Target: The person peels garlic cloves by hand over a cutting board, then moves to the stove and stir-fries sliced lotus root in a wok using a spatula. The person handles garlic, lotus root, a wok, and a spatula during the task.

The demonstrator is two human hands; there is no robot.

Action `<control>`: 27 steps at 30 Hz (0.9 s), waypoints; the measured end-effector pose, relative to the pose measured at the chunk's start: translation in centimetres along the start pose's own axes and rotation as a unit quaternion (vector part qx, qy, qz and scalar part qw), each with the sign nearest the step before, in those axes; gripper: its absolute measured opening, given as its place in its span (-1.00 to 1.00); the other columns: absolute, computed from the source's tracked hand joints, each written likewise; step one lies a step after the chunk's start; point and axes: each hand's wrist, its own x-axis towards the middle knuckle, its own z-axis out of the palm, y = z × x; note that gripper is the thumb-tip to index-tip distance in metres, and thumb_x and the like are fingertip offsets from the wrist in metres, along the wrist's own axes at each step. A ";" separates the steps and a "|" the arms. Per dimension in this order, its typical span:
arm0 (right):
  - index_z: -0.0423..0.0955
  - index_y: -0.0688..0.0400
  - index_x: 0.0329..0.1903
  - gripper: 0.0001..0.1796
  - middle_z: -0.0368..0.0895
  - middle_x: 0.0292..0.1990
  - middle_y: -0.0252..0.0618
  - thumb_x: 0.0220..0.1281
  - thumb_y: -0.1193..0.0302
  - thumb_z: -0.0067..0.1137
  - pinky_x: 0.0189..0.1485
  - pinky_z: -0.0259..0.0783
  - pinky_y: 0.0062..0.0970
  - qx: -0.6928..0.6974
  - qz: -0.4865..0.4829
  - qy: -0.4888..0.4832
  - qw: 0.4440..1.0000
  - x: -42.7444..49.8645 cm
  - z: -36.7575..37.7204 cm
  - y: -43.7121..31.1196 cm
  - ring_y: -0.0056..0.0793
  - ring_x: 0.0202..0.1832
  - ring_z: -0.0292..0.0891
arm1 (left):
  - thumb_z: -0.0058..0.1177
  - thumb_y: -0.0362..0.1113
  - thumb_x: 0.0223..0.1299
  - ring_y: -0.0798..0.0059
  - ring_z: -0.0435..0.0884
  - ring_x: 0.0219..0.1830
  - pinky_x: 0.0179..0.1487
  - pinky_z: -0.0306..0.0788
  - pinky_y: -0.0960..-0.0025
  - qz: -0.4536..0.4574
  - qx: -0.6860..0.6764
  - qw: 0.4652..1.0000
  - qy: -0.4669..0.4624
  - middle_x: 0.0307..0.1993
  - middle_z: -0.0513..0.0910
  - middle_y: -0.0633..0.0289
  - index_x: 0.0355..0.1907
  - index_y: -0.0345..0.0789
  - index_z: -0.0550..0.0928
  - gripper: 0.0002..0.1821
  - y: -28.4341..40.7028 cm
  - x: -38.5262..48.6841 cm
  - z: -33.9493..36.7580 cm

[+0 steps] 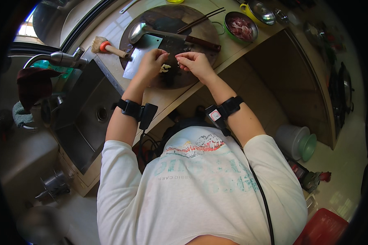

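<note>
My left hand (153,62) is over a round wooden chopping board (199,73), thumb and forefinger pinched together. Whether a small bit sits between those fingertips is too fine to tell. Just across a small gap, my right hand (197,65) pinches a small pale piece (178,63), possibly garlic. Between and below the hands lie several pale peeled garlic cloves (164,68) on the board. The cleaver (138,58) lies flat at the board's left side, partly under my left hand. Beyond both hands, a steel ladle (168,33) with a brown handle lies across the board.
Dark chopsticks (201,20) rest on the board's far side. A bowl of raw meat (241,27) and a yellow pot (257,12) stand to the right. On the left are a wooden-handled brush (110,48), a faucet (66,58) and a steel sink (89,113). The counter's front edge (171,105) runs diagonally.
</note>
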 end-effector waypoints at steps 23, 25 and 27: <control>0.58 0.16 -0.42 -0.84 0.57 -0.46 -0.21 -0.01 0.34 0.15 -0.36 0.42 -0.48 -0.301 -0.269 0.078 0.912 0.0 2.0 -1.1 -0.37 -0.45 0.51 | 0.11 -0.32 0.09 0.63 0.55 -0.28 -0.16 0.41 0.56 -0.005 -0.123 0.992 -0.034 -0.34 0.64 0.21 -0.20 -0.47 0.59 -0.73 1.7 -1.5 -1.8; 0.57 0.18 -0.42 -0.84 0.56 -0.46 -0.21 -0.02 0.34 0.16 -0.36 0.42 -0.49 -0.275 -0.267 0.079 0.920 0.0 2.1 -1.1 -0.39 -0.45 0.50 | 0.10 -0.31 0.11 0.63 0.55 -0.27 -0.16 0.41 0.56 -0.008 -0.129 0.991 -0.034 -0.33 0.64 0.21 -0.18 -0.47 0.59 -0.72 1.7 -1.5 -1.8; 0.57 0.19 -0.42 -0.83 0.56 -0.47 -0.21 -0.02 0.35 0.16 -0.36 0.42 -0.49 -0.264 -0.261 0.080 0.925 -0.1 2.1 -1.2 -0.41 -0.46 0.50 | 0.08 -0.29 0.14 0.63 0.55 -0.27 -0.16 0.41 0.56 -0.005 -0.128 0.991 -0.039 -0.31 0.64 0.21 -0.17 -0.47 0.59 -0.71 1.6 -1.5 -1.7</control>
